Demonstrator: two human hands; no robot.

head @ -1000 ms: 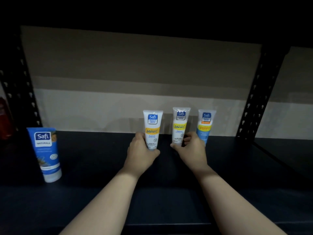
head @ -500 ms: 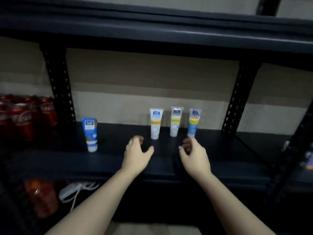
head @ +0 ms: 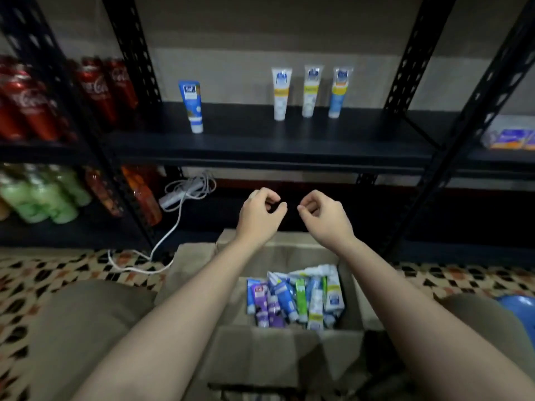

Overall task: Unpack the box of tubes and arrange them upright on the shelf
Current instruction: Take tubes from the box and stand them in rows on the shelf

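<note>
Since the earlier frame we had drawn both hands back off the shelf and our view had dropped, so the box came into sight. Nearest us, at the bottom centre of the frame, the open cardboard box [head: 260, 354] sat on the patterned floor [head: 58, 267] between our knees, with a jumble of tubes [head: 295, 296] lying loose in its right part, blue, purple, green and white. Above the box, in the middle of the frame, our left hand [head: 257, 217] and right hand [head: 325, 217] hung side by side in the air, a small gap between them, each with fingers curled loosely and holding nothing. A white power strip and cord [head: 179, 198] lay left of the hands on the low shelf, with green bottles [head: 40, 198] at the far left. Farther up, the dark shelf [head: 260, 143] carried a blue tube [head: 192, 107] standing upright alone toward the left, and, well apart from it to the right, a white and orange tube [head: 280, 94], a white and yellow tube [head: 311, 91] and a blue and yellow tube [head: 338, 92] upright in a close row. Red cans [head: 58, 94] stood at the upper left.
</note>
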